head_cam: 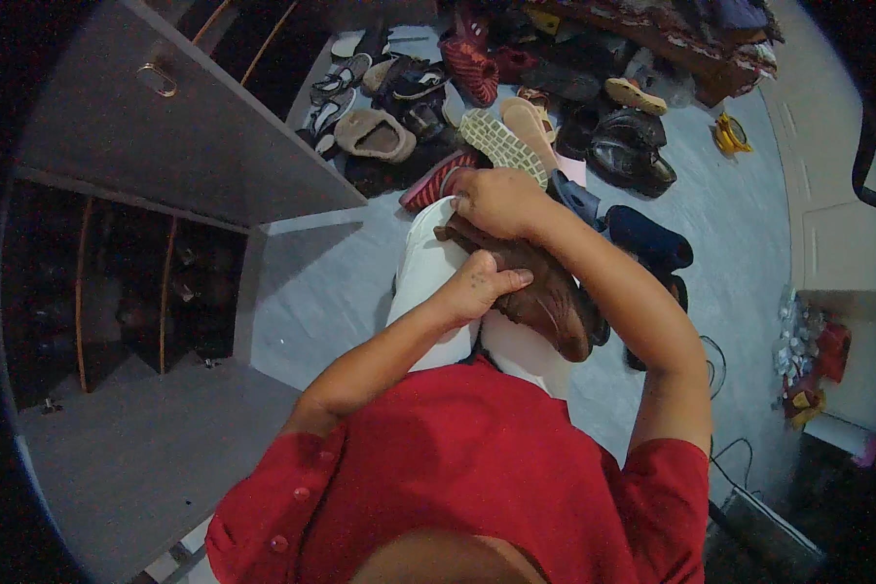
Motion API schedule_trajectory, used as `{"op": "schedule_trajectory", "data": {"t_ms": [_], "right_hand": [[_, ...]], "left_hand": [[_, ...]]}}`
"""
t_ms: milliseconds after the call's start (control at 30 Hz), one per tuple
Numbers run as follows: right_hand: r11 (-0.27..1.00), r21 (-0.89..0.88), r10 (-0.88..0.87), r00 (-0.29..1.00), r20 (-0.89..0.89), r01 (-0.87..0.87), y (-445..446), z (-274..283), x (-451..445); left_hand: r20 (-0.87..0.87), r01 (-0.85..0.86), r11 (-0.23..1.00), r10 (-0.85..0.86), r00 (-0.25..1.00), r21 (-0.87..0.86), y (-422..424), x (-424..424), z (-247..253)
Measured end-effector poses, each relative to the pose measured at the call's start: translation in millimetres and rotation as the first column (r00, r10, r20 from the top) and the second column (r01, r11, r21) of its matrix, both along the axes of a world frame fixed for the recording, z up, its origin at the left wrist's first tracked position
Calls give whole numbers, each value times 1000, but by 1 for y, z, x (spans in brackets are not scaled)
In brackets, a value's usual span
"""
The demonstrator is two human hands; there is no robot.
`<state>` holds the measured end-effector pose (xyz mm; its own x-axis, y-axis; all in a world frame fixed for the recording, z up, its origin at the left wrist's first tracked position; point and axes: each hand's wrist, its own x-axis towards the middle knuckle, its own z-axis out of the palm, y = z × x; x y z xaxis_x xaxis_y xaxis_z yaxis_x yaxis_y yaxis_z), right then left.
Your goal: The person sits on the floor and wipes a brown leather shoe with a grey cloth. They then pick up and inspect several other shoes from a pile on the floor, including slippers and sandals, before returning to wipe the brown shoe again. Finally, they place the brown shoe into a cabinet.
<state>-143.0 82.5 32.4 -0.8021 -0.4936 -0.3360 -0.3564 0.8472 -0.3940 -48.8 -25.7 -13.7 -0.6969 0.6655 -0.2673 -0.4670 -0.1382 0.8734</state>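
Note:
A brown shoe (547,306) lies slantwise over my lap, its toe towards the lower right. My left hand (485,281) grips its near side, with the thumb laid on the upper. At the shoe's upper left end is my right hand (500,201), its fingers pinched together at the heel or opening; what they pinch cannot be made out. White trousers show under the shoe. Just beyond the hands lie a red and black striped shoe (434,182) and a shoe with its pale, block-patterned sole (504,142) turned up.
Many shoes lie on the grey floor ahead, among them a fuzzy beige slipper (376,135), black shoes (631,150) and a dark blue shoe (650,237). A grey cabinet door (190,124) stands open at left, above dark shelves. A yellow round object (732,133) sits at right.

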Motion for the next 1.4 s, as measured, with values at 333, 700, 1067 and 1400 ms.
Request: {"op": "schedule_trajectory", "data": {"t_ms": [333,700,1067,1400], "right_hand": [[967,-202,66,917,-395,-156,37,3,63],[970,-166,115,937,-330,-177,33,7,57],[995,-80,36,961,-273,-60,7,-5,24],[960,-271,-29,942,-334,-67,43,10,86]], "left_hand": [[-132,-93,988,76,988,-121,2,5,6],[-113,-52,994,41,993,-97,-1,2,-6],[32,-5,1000,6,999,-18,-3,0,-6],[-22,-91,995,92,995,49,-2,6,-8]]}}
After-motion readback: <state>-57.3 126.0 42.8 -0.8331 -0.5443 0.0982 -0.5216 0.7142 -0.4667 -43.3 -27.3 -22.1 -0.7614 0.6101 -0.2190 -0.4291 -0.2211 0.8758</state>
